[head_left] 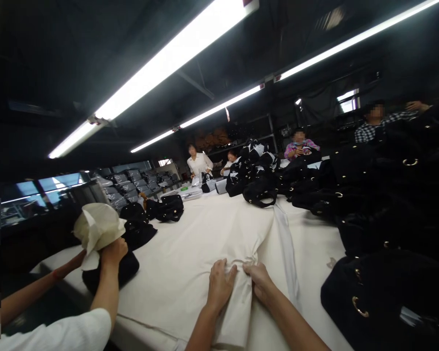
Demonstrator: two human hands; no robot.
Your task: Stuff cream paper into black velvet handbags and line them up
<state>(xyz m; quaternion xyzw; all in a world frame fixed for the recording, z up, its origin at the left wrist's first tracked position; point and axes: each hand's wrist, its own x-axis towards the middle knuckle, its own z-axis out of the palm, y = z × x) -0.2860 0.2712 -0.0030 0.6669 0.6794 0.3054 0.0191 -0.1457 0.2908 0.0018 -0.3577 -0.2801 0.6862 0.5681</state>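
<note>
A wide off-white cloth (190, 243) covers the table in front of me. My left hand (219, 285) is closed on a raised fold of it, thumb and fingers pinching the fabric. Just to the right, my right hand (261, 282) grips the same cloth, its thumb on top and its other fingers partly hidden. Creases run outward from both hands, and a loose flap of the cloth hangs between my forearms. A pale strip (287, 248) of fabric lies beyond my right hand.
On the left, a co-worker's hands (113, 251) hold a cream wad (98, 226) over a black bag (128, 268). Black bags with metal rings (388, 292) pile up on the right. More black bags (170, 207) lie at the far left edge. Several people are behind the table.
</note>
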